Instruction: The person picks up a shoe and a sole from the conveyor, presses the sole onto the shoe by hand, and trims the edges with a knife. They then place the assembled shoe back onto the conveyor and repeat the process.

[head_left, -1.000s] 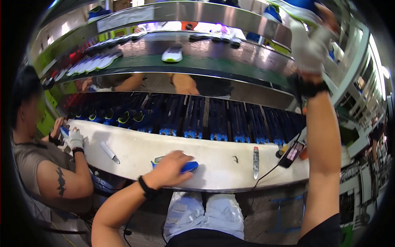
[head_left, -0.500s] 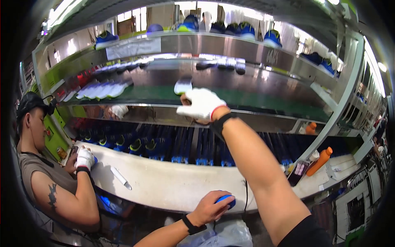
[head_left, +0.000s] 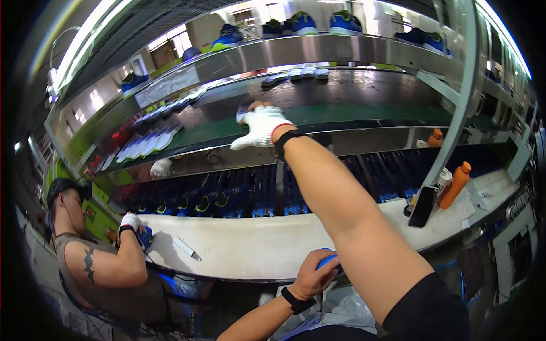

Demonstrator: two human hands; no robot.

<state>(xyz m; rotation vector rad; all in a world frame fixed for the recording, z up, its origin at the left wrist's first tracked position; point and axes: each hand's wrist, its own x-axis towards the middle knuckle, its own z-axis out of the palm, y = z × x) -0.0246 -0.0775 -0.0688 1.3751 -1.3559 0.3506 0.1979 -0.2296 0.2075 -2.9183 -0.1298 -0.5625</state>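
Lower centre: left hand [head_left: 314, 274] closed round blue shoe piece [head_left: 328, 261] by bench [head_left: 256, 244] edge, probably steadying it while the other arm stretches. Upper centre: gloved right hand [head_left: 263, 127] at pale sole [head_left: 243, 113] on belt [head_left: 352, 108], thumb spread; can't tell if gripping.

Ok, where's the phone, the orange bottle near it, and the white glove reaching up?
Phone [head_left: 423, 207]: head view, its dark screen.
Orange bottle [head_left: 454, 188]: head view, its body.
White glove [head_left: 261, 125]: head view, its back.

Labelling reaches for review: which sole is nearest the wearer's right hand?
The single sole partly hidden by the right hand; the other soles lie in groups, farther left or toward the back.
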